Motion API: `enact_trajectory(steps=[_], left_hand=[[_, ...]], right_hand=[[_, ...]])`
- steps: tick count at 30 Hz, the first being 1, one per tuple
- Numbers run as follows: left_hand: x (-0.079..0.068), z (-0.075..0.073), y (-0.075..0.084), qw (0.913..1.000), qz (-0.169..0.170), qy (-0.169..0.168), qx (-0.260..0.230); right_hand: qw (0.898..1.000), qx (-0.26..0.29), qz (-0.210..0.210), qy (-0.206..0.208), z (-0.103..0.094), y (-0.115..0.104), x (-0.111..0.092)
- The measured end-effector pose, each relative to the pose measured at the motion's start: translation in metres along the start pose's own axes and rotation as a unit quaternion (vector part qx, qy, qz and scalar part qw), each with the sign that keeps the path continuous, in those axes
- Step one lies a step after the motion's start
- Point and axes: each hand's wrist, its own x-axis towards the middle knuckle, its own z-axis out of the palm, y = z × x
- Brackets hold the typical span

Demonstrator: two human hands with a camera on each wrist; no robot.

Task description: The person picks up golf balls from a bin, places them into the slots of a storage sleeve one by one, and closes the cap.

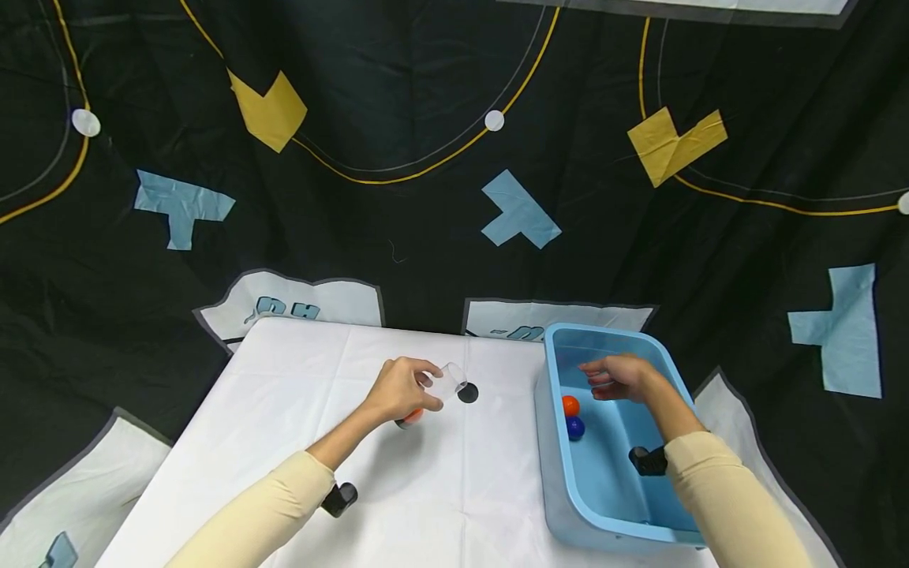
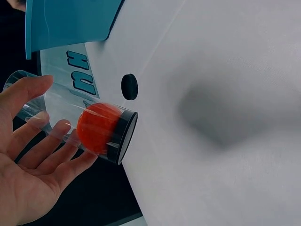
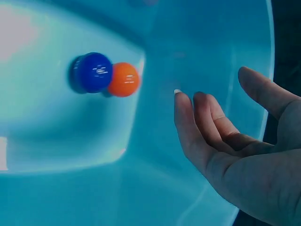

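My left hand (image 1: 401, 388) grips a clear tube (image 2: 63, 101) above the white table, thumb on one side and fingers along the other. The tube is tilted, with an orange ball (image 2: 99, 128) inside against its black end cap (image 2: 123, 136). A loose black lid (image 1: 468, 393) lies flat on the table beyond the tube. Over the far part of a blue bin (image 1: 604, 473) hovers my right hand (image 1: 619, 375), holding nothing, its fingers loosely bent and thumb apart. Another orange ball (image 3: 124, 79) and a dark blue ball (image 3: 95, 72) rest side by side on the bin's floor.
The bin stands on the right side of the white table (image 1: 419, 505), its walls rising around the right hand. Behind the table hangs a black cloth (image 1: 398, 237) with tape pieces and printed curves. Small black devices (image 1: 339, 499) are worn at both wrists.
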Motion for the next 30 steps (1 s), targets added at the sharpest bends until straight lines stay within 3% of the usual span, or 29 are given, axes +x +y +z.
enact_trajectory(steps=[21,25,30], left_hand=[[-0.002,-0.005,-0.003,1.0000,-0.007,-0.003,0.004],[-0.002,-0.006,-0.004,1.0000,-0.005,-0.005,0.006],[-0.002,-0.007,-0.005,0.9999,-0.011,-0.003,0.005]], right_hand=[[0.992,0.067,0.099,-0.034,0.016,0.055,0.036],[0.990,0.073,0.123,-0.023,0.020,0.063,0.040],[0.990,0.067,0.124,-0.009,0.024,0.069,0.041]])
